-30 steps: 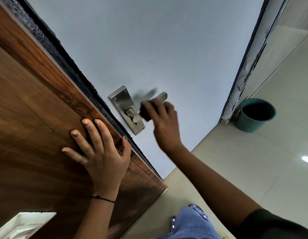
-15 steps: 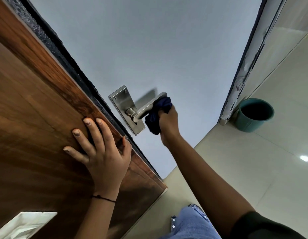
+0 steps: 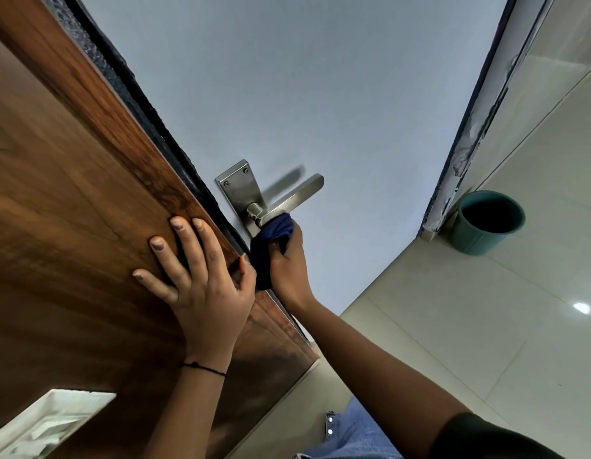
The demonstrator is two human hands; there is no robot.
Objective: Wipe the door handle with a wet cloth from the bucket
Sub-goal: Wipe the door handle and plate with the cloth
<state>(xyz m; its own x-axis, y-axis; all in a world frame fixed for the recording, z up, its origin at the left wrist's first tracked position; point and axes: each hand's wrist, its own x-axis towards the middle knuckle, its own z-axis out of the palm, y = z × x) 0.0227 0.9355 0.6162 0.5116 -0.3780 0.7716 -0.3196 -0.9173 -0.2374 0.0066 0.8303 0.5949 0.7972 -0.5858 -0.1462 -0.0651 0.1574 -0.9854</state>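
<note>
A steel lever door handle (image 3: 295,195) on a steel backplate (image 3: 239,187) juts from the pale grey face of the door. My right hand (image 3: 289,263) grips a dark blue cloth (image 3: 270,241) and presses it against the base of the lever, near the spindle. The cloth hangs down past my palm. My left hand (image 3: 196,276) lies flat with fingers spread on the brown wooden door edge (image 3: 88,180). A teal bucket (image 3: 486,223) stands on the floor at the right, by the foot of the door frame.
The chipped door frame (image 3: 466,140) runs up the right side. Pale floor tiles (image 3: 486,326) spread below it. My knee in blue jeans (image 3: 350,435) shows at the bottom. A white recessed fitting (image 3: 45,422) sits in the wood at lower left.
My right hand has slid the cloth from the lever's outer end down to its base near the backplate. The free end of the lever is now uncovered. My left hand has stayed put.
</note>
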